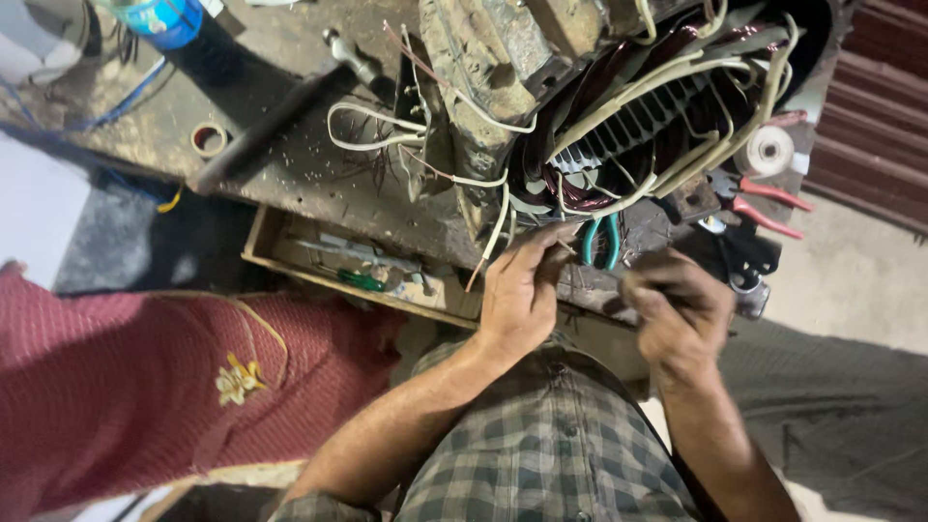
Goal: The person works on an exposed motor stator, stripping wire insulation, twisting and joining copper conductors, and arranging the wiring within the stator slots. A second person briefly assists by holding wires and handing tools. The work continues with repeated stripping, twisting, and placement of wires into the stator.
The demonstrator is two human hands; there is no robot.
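- The person's left hand (519, 290) is reaching up to the lower edge of the motor stator (638, 126), which is lying on the dirty workbench (290, 126) with its open bore facing the camera.
- The fingers of this hand are pinching a thin lead wire (564, 246) just below the copper windings (570, 184); the grip is closed on that wire.
- The right hand (680, 314) is hovering just beside the left one, below the stator, with its fingers curled in a clenched shape. It is blurred, so I cannot tell what, if anything, it is grasping.
- Cream-coloured insulating sleeves (667, 82) are looping around the winding ends and across the slotted core.
- Pliers with teal handles (601, 242) are lying on the bench edge between the two hands, touching neither.
- Pliers with red handles (768, 205) are resting to the right of the stator, near a white spool (766, 151).
- A small tape ring (208, 139) is sitting on the bench well to the left, beside a long dark bar (266, 121).
- An open wooden drawer (338, 266) is protruding under the bench, holding a green-handled screwdriver (360, 280) and other small tools.
- A second person in a red patterned garment (145, 387) is standing close on the left; their hands are not showing.
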